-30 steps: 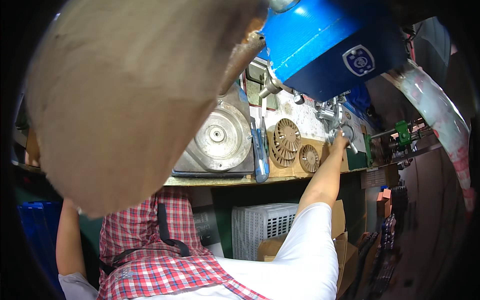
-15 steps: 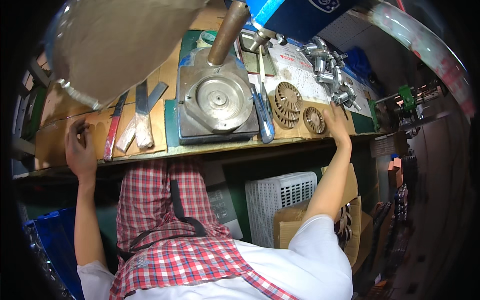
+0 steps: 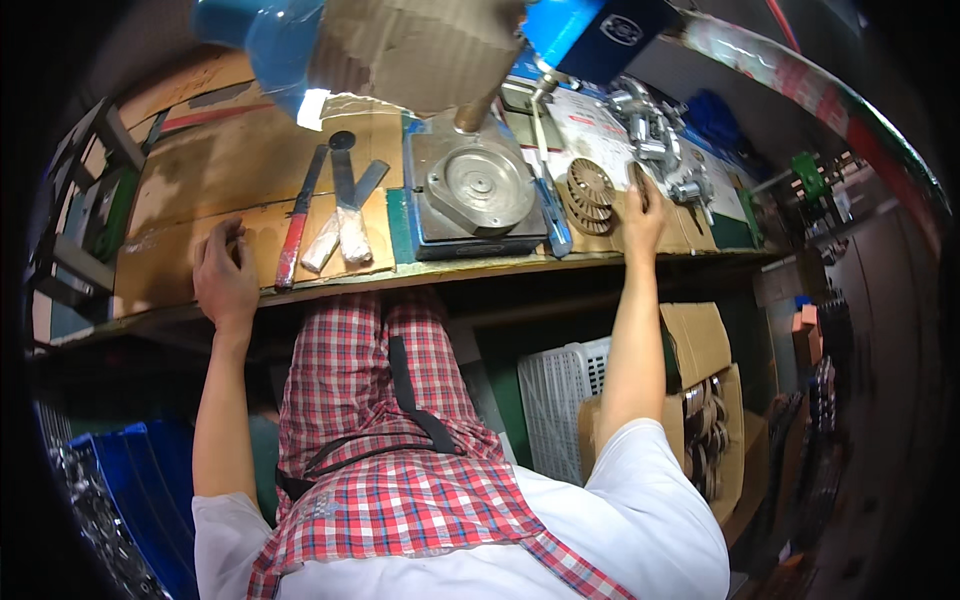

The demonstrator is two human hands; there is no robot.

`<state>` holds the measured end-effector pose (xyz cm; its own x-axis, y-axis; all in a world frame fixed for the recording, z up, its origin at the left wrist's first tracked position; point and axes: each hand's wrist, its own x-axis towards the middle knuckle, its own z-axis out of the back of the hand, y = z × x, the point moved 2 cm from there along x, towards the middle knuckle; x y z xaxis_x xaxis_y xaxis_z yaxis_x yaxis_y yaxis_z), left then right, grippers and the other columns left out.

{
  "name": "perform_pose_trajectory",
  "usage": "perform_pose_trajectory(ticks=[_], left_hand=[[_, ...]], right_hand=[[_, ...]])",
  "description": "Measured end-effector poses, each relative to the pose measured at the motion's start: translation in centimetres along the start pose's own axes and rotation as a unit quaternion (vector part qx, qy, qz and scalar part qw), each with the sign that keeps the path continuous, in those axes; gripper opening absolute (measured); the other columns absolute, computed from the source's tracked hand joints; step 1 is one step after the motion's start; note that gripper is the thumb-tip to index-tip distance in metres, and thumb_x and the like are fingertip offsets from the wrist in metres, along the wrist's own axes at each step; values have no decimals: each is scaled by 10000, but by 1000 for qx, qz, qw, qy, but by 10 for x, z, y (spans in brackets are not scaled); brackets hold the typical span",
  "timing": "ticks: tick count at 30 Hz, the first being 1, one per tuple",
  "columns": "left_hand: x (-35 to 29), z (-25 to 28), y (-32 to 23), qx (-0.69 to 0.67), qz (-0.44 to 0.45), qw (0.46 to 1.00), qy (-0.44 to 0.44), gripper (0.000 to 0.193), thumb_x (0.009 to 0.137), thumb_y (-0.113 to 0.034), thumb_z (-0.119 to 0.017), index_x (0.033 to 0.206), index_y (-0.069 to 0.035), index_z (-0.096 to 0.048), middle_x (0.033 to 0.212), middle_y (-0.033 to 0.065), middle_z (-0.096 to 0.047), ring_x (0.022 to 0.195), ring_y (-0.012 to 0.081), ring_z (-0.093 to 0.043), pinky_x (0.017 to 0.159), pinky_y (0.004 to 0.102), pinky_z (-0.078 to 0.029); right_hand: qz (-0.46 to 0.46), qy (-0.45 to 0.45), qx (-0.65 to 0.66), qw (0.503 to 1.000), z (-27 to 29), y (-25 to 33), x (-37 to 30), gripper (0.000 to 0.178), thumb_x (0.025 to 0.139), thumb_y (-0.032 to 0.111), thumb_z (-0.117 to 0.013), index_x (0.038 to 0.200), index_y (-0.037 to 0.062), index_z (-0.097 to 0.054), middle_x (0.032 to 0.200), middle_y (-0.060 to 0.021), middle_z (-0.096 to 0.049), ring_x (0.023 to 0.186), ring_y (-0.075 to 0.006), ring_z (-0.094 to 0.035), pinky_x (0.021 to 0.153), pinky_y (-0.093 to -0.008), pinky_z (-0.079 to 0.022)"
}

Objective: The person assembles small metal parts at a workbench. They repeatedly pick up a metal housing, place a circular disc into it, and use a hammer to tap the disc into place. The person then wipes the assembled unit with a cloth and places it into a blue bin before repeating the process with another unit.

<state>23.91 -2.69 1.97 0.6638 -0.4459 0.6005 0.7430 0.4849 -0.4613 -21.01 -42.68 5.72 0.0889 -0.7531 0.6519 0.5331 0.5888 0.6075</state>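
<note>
Nothing legible from where I stand: just a white emblem on the blue machine housing beyond and right of the round metal fixture, small red print on the white sheet right of it, and a faint printed patch on the checked apron nearer than it.

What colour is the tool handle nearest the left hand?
The tool handle is red; it shows best in the head view, right of the left hand.
</note>
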Motion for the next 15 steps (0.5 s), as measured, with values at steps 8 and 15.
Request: perform_pose_trajectory(ticks=[8, 15], left_hand=[[-1, 10, 4, -12, -25, 999, -26, 185, 869, -94, -623, 1051, -106, -656, 965, 51, -694, 971, 267, -626, 820, 388, -500], [-4, 7, 4, -21, -24, 999, -19, 212, 842, -112, -626, 1052, -121, -649, 991, 1, -692, 989, 230, -613, 829, 377, -472]], right_hand=[[194, 88, -128, 969, -58, 131, -63, 316, 831, 177, -656, 1136, 114, -709, 1324, -171, -551, 1218, -357, -496, 1050, -442, -384], [75, 194, 122, 971, -75, 120, -69, 411, 840, 47, -566, 1248, 41, -622, 1326, -169, -572, 1264, -355, -496, 1060, -454, -388]])
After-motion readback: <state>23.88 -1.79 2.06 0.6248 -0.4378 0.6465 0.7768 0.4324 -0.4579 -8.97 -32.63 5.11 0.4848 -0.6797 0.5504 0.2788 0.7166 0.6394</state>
